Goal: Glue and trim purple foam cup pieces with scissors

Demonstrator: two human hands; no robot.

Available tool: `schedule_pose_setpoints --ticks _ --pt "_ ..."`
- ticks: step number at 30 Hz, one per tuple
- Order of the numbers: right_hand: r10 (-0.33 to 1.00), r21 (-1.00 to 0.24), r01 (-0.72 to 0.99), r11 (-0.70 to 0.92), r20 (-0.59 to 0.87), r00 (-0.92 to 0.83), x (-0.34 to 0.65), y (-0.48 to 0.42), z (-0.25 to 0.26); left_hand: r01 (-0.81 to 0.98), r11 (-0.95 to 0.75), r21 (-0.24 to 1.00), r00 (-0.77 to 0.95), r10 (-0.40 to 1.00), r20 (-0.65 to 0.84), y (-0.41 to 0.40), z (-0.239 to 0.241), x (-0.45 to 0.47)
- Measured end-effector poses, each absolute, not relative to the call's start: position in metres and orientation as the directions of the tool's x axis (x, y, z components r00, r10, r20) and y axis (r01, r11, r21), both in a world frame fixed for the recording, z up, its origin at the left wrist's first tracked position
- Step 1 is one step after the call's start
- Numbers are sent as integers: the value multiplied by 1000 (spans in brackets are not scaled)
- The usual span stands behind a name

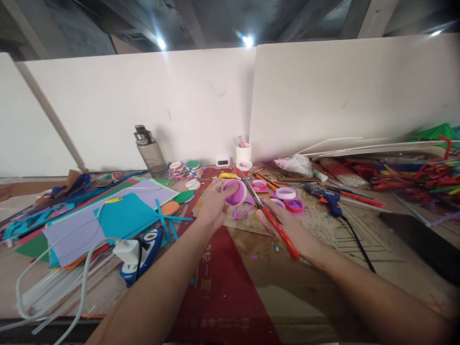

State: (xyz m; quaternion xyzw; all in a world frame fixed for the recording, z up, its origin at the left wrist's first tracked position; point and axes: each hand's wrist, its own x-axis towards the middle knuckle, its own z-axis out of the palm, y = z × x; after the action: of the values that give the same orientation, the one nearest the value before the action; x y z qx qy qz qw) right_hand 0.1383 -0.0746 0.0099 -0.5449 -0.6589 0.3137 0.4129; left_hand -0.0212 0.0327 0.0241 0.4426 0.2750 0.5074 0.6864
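My left hand (214, 205) is closed on a shallow round cup piece (235, 192), purple inside with a white rim, its open face turned towards me. My right hand (295, 229) grips red-handled scissors (277, 229), whose blades point up and left beside the piece's right edge. I cannot tell whether the blades touch it. Under and beyond the hands lie a cut purple sheet (244, 210), a white ring on purple (285, 193) and a red ring (294, 206). A red-and-white paper cup (244, 167) stands just behind the scissor tips.
Coloured sheets (125, 215) and a blue power strip (153, 244) with a white plug lie left. A bottle (150, 151) stands behind them. At right are a blue glue gun (328, 199) with a black cord, a black flat object (420, 239) and pipe cleaners (402, 179). White boards close the back.
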Motion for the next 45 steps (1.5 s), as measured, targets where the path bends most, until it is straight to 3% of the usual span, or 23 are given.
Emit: schedule_pose_setpoints --ticks 6,27,45 --pt "965 -834 494 245 259 -42 139 -71 4 -525 189 830 298 954 -29 25 19 -14" --pt "966 -778 584 229 255 -39 138 -70 7 -509 109 854 248 969 24 21 15 -10" --pt "966 -793 562 235 254 -45 140 -68 3 -523 110 845 229 973 15 21 15 -9"
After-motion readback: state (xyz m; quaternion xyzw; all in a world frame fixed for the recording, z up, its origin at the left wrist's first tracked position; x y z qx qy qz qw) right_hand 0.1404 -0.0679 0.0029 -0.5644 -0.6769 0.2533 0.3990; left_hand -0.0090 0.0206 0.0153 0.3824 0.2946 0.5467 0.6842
